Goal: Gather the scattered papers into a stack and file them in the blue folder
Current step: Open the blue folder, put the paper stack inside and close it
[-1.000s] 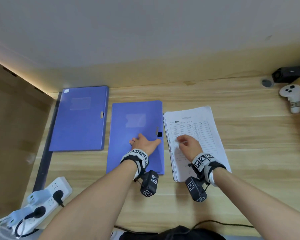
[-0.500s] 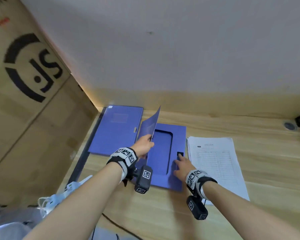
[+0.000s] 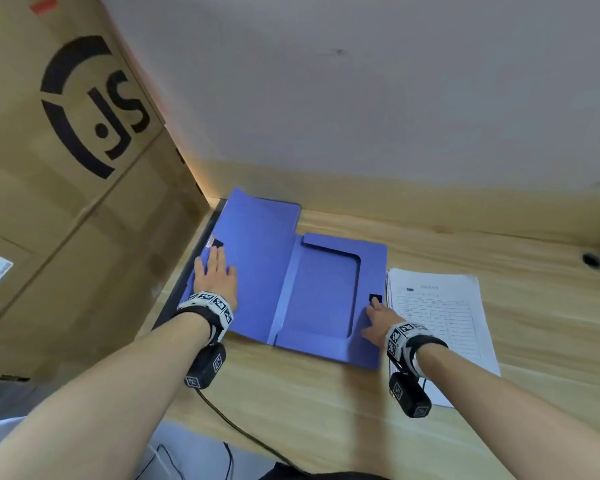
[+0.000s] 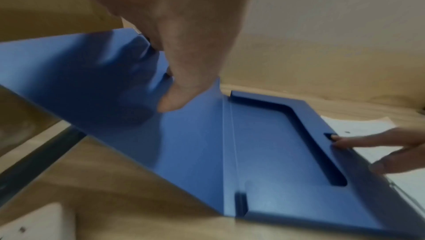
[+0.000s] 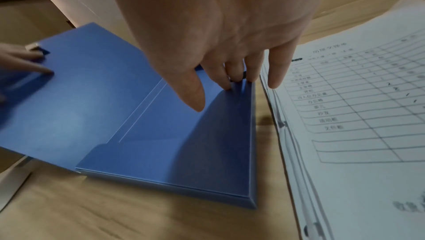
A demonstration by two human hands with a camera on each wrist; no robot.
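Pale wooden desk [image 3: 326, 403] against a plain grey-white wall, hemmed on the left by a large brown cardboard box [image 3: 66, 168] printed with a black "JS" logo: a blue plastic box-style folder [image 3: 321, 299] lies open across the desk top, its cover [image 3: 257, 258] swung out to the left and its shallow tray, edged with inner flaps, facing up. The person's left hand [image 3: 215, 275] lies flat on the opened cover with fingers straight and together, pressing it down near the small black fastener patch [image 3: 218, 243] at the cover's outer edge; the left wrist view shows the thumb tip touching the blue surface. The right hand [image 3: 378, 322] rests on the tray's right-hand flap, its straight fingers reaching to a second black fastener patch [image 3: 375, 298], the thumb held apart; the little finger lies past the folder's edge on the papers. Just beside the folder's right edge sits a squared-up stack of white printed form sheets [image 3: 444, 323], ruled in a table, lying flat on the wood. A black cable [image 3: 243, 431] trails off the desk's near edge below the left wrist.
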